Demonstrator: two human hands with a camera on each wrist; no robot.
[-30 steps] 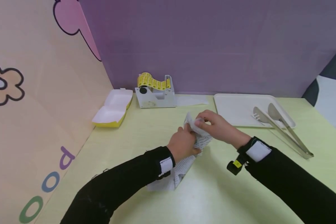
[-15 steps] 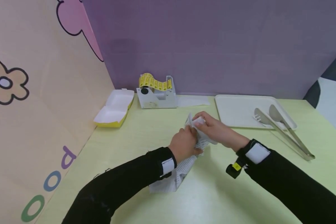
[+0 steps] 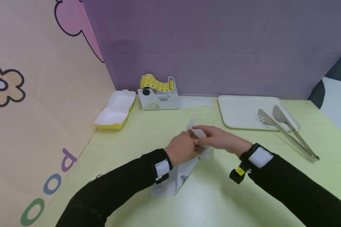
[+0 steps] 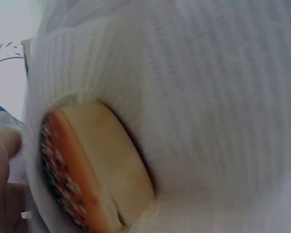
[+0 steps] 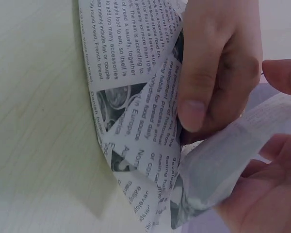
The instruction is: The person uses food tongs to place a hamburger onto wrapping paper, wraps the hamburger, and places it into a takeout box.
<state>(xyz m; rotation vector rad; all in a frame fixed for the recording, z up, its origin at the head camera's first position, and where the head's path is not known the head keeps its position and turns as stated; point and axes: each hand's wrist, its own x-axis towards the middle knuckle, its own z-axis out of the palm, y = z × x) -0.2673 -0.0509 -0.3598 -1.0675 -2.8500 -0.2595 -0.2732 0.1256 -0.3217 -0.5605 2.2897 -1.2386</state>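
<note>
Printed wrapping paper [image 3: 187, 168] lies folded at a slant on the table under both hands. Inside it, the left wrist view shows a thick bread-like piece [image 4: 109, 155] with a pale cut side and a seeded orange-brown face. My left hand [image 3: 183, 146] grips the folded paper, its thumb pressed on the layers in the right wrist view. At the paper's far end my right hand [image 3: 220, 137] holds a loose flap [image 5: 218, 162] between thumb and fingers. From the head view the bread piece is hidden.
An open yellow-and-white food box [image 3: 115, 108] stands at the back left. Beside it is a label dispenser [image 3: 159, 94] with a yellow roll, near a flat white sheet [image 3: 196, 101]. Metal tongs [image 3: 291, 132] rest across a white tray [image 3: 241, 112] at the right.
My right hand has come down and nearer to me with the paper flap, ending close against the left hand. My left hand has shifted slightly left and keeps its grip on the paper.
</note>
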